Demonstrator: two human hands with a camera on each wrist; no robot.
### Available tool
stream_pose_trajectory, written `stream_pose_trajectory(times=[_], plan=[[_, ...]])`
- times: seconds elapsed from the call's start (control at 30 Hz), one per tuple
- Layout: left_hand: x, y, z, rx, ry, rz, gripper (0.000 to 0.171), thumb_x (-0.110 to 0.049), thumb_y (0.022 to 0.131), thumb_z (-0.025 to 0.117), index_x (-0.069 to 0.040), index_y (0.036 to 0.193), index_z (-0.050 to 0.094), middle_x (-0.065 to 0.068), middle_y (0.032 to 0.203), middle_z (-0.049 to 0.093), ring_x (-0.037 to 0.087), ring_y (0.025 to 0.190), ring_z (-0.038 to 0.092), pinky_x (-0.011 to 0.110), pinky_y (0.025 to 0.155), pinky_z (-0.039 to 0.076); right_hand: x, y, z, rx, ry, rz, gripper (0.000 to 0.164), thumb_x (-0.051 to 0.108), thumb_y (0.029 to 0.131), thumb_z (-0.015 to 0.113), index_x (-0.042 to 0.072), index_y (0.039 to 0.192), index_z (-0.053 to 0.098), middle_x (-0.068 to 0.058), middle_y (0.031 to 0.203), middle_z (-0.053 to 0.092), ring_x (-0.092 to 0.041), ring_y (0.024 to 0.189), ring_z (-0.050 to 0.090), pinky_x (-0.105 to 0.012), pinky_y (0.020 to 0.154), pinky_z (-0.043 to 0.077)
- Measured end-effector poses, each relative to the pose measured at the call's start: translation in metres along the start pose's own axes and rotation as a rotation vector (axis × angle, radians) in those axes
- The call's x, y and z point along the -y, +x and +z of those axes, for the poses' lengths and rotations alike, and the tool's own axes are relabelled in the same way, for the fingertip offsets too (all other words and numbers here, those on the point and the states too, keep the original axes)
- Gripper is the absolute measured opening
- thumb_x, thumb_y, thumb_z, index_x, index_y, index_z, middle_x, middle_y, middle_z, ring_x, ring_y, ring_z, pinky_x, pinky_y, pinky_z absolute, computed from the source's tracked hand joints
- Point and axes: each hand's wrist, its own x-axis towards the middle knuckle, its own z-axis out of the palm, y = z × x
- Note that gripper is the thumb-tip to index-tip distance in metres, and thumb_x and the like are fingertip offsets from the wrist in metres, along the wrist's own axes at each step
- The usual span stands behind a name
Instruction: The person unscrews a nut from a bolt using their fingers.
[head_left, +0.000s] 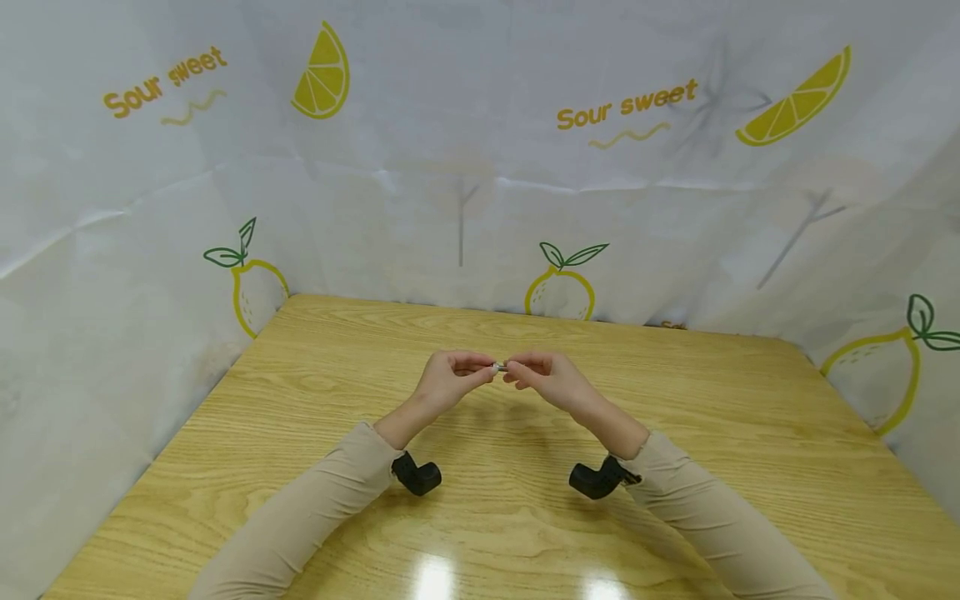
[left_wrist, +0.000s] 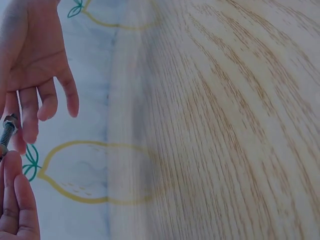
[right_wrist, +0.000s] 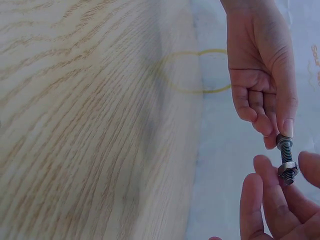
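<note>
A metal bolt with a hex nut threaded near its free end is held up above the table. My left hand pinches the bolt by its head between thumb and fingers. Close by on the other side, my right hand has its fingers and thumb around the nut end. In the right wrist view a narrow gap shows between the right thumb and the nut, while a finger lies behind the nut; whether it touches is unclear. At the left wrist view's edge the bolt is partly cut off.
Beneath both hands spreads a wood-grain table. A white cloth printed with lemons hangs behind it and along the sides. Black wrist mounts project below the beige sleeves.
</note>
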Motion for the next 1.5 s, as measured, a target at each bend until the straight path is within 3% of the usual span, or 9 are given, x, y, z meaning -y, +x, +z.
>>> stream_pose_trajectory(times=[0.17, 0.33, 0.47, 0.6, 0.7, 0.83, 1.03, 1.3, 1.5], plan=[[-0.0002, 0.0000, -0.0001, -0.002, 0.003, 0.005, 0.026, -0.020, 0.087, 0.067, -0.004, 0.107, 0.069, 0.015, 0.104, 0.070, 0.025, 0.092, 0.067, 0.037, 0.083, 0.055, 0.0003, -0.0005, 0.0003, -0.019, 0.001, -0.012, 0.032, 0.022, 0.094, 0.057, 0.003, 0.120, 0.060, -0.017, 0.115, 0.064, -0.029, 0.104, 0.061, -0.049, 0.094, 0.047], [-0.0001, 0.0002, 0.0002, -0.001, -0.006, 0.000, 0.025, -0.019, 0.088, 0.066, -0.004, 0.107, 0.069, 0.015, 0.103, 0.070, 0.030, 0.095, 0.066, 0.040, 0.085, 0.054, -0.0004, -0.0001, 0.0004, -0.023, 0.016, -0.014, 0.042, 0.025, 0.092, 0.061, 0.005, 0.127, 0.055, -0.017, 0.125, 0.058, -0.031, 0.111, 0.058, -0.047, 0.093, 0.049], [0.0006, 0.0006, 0.0002, -0.003, -0.005, -0.001, 0.024, -0.019, 0.088, 0.066, -0.005, 0.107, 0.070, 0.015, 0.102, 0.070, 0.030, 0.095, 0.066, 0.040, 0.085, 0.054, -0.0001, 0.0007, -0.0006, -0.012, 0.000, 0.014, 0.041, 0.034, 0.095, 0.055, 0.005, 0.124, 0.058, -0.016, 0.117, 0.064, -0.031, 0.107, 0.060, -0.052, 0.096, 0.045], [0.0013, 0.0010, 0.0005, 0.000, -0.010, -0.005, 0.024, -0.019, 0.088, 0.066, -0.005, 0.107, 0.070, 0.015, 0.103, 0.070, 0.027, 0.093, 0.067, 0.042, 0.086, 0.054, -0.0012, 0.0012, -0.0006, -0.026, -0.005, 0.015, 0.035, 0.029, 0.095, 0.054, 0.003, 0.119, 0.061, -0.016, 0.111, 0.066, -0.029, 0.102, 0.062, -0.052, 0.095, 0.045], [0.0010, 0.0007, 0.0007, 0.000, -0.015, -0.006, 0.024, -0.018, 0.088, 0.066, -0.004, 0.107, 0.069, 0.016, 0.103, 0.070, 0.027, 0.093, 0.067, 0.043, 0.087, 0.053, -0.0017, 0.0006, 0.0004, -0.046, 0.008, 0.000, 0.032, 0.023, 0.093, 0.059, 0.004, 0.118, 0.060, -0.016, 0.115, 0.063, -0.027, 0.103, 0.061, -0.049, 0.093, 0.048], [-0.0001, 0.0000, 0.0007, -0.001, -0.017, -0.007, 0.026, -0.019, 0.088, 0.066, -0.003, 0.108, 0.069, 0.017, 0.104, 0.070, 0.032, 0.097, 0.065, 0.044, 0.087, 0.053, -0.0011, 0.0001, 0.0004, -0.036, 0.034, -0.010, 0.040, 0.023, 0.090, 0.064, 0.005, 0.125, 0.056, -0.016, 0.124, 0.058, -0.031, 0.110, 0.058, -0.048, 0.093, 0.048], [-0.0003, 0.0006, 0.0016, -0.006, -0.019, -0.013, 0.028, -0.019, 0.088, 0.066, -0.001, 0.110, 0.068, 0.018, 0.106, 0.069, 0.034, 0.098, 0.065, 0.046, 0.088, 0.052, -0.0023, 0.0012, -0.0001, -0.005, 0.012, -0.009, 0.039, 0.030, 0.095, 0.056, 0.003, 0.123, 0.058, -0.019, 0.116, 0.064, -0.033, 0.108, 0.061, -0.051, 0.097, 0.045], [-0.0006, 0.0011, 0.0016, -0.010, -0.019, -0.029, 0.026, -0.019, 0.087, 0.066, -0.003, 0.108, 0.069, 0.017, 0.103, 0.070, 0.035, 0.098, 0.065, 0.043, 0.087, 0.053, -0.0014, 0.0003, 0.0012, -0.036, 0.061, -0.042, 0.032, 0.014, 0.090, 0.062, 0.000, 0.118, 0.058, -0.019, 0.115, 0.061, -0.023, 0.099, 0.063, -0.045, 0.091, 0.050], [0.0012, 0.0014, 0.0009, -0.010, -0.009, -0.022, 0.026, -0.020, 0.087, 0.067, -0.004, 0.108, 0.069, 0.015, 0.104, 0.070, 0.030, 0.096, 0.066, 0.043, 0.087, 0.053, -0.0010, -0.0001, 0.0000, -0.010, 0.078, -0.001, 0.041, 0.027, 0.092, 0.060, 0.002, 0.123, 0.056, -0.022, 0.117, 0.063, -0.023, 0.101, 0.064, -0.048, 0.095, 0.048]])
